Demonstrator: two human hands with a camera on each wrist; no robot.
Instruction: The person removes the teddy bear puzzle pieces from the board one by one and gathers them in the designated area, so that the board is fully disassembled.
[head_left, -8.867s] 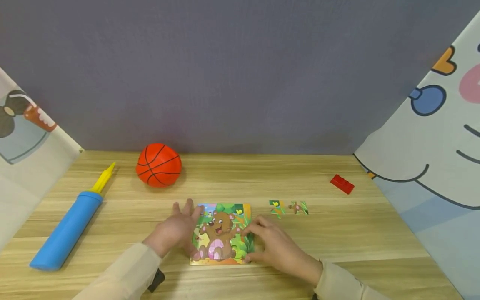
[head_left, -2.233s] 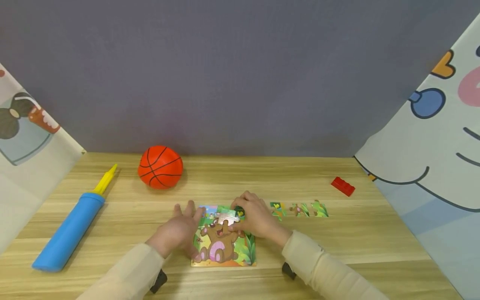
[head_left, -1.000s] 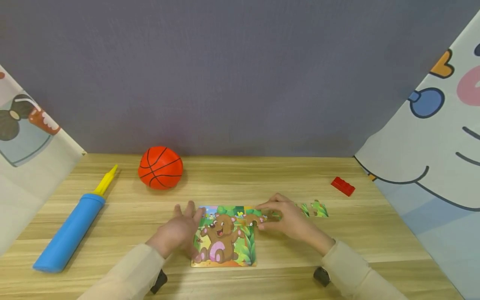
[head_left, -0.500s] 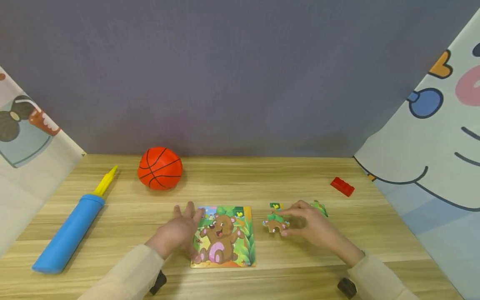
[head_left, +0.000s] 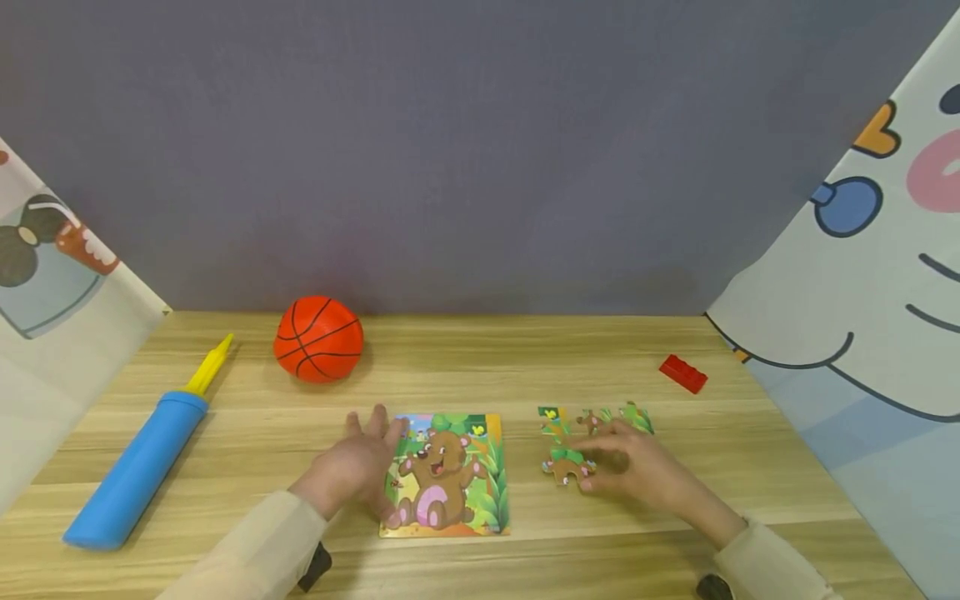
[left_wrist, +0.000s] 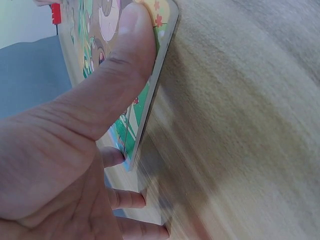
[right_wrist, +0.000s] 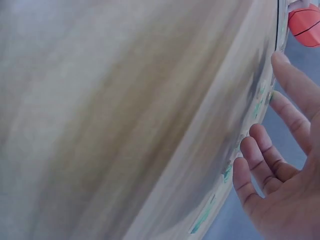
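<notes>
Head view | right hand (head_left: 637, 467) fingers straight on flat piece (head_left: 567, 467) | puzzle board (head_left: 447, 475) long axis front-to-back

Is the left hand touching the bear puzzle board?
Touching. The left wrist view shows the thumb of the left hand pressed flat on the edge of the bear puzzle board, with no gap between them.

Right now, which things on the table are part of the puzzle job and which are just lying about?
In the job: puzzle board under the left hand; bear piece at the right hand; three loose pieces behind it.

Lying about: basketball; blue pump; red brick.
</notes>
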